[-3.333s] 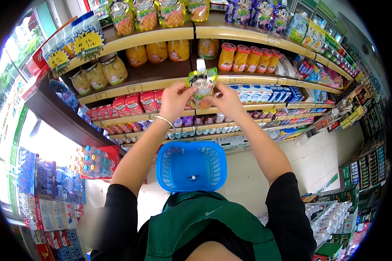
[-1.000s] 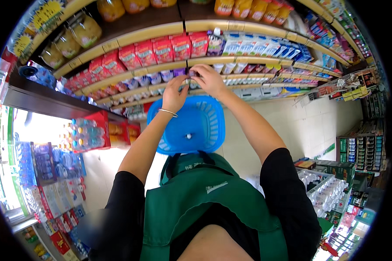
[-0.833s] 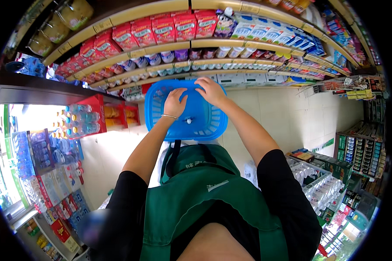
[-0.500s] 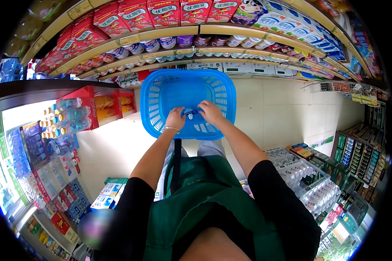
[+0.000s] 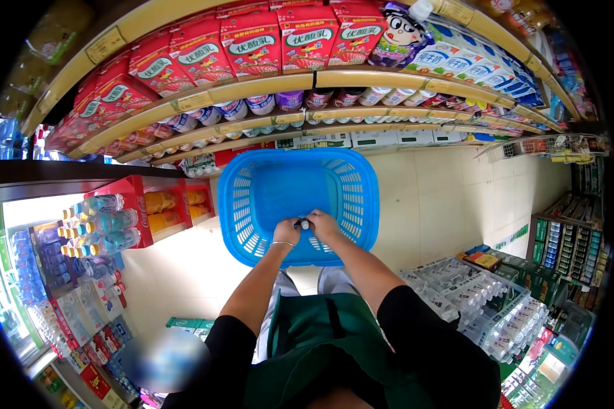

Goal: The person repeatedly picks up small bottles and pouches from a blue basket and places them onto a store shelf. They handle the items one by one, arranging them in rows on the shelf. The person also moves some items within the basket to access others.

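Note:
My left hand (image 5: 286, 234) and my right hand (image 5: 323, 225) meet over the near part of a blue plastic basket (image 5: 233, 204). Between their closed fingers is a small dark item with a pale round end (image 5: 305, 223). Most of it is covered by the fingers, so its kind does not show. The basket has slotted sides, and its visible floor is bare blue plastic. A light bracelet circles my left wrist.
Ahead, a shelf (image 5: 252, 80) carries red drink cartons (image 5: 250, 44), a purple pouch with a white cap (image 5: 397, 37) and yogurt cups (image 5: 260, 103). Bottles (image 5: 109, 221) stand at left beside a red crate. Wrapped packs of bottles (image 5: 505, 313) are at right.
The basket, shelves and both hands appear lower in the picture. My hands have drawn closer together, and the small item, which showed blue and clear parts before, is now mostly covered.

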A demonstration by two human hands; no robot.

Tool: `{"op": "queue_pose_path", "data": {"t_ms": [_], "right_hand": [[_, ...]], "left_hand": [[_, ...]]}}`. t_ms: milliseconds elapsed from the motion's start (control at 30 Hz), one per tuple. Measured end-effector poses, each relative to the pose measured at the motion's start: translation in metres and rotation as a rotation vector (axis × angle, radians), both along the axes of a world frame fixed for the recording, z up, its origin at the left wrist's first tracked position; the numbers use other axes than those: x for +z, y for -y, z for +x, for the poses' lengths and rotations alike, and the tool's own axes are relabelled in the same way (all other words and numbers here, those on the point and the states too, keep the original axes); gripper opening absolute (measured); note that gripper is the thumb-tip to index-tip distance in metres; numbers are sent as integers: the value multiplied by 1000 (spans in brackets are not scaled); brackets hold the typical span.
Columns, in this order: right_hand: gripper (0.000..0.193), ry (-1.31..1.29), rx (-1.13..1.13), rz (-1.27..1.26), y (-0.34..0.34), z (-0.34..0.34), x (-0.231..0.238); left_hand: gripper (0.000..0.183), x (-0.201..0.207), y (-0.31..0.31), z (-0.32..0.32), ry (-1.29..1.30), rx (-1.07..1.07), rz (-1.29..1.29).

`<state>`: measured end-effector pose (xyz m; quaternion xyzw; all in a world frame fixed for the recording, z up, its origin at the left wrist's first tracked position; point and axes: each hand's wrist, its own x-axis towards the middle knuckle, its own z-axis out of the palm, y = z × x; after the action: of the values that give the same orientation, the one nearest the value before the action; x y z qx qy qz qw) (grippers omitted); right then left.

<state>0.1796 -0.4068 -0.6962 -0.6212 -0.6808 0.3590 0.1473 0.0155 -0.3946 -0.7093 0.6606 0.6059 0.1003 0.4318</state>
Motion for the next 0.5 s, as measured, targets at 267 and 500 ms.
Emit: {"op": "queue_pose_path", "data": {"t_ms": [267,500], "right_hand": [[12,-61,7,171,-28,22,134],[13,-131,9,286,-62,50,279]], "left_hand": [[21,127,-25,2,130,18,209],[23,287,-55,11,295,24,320]]}}
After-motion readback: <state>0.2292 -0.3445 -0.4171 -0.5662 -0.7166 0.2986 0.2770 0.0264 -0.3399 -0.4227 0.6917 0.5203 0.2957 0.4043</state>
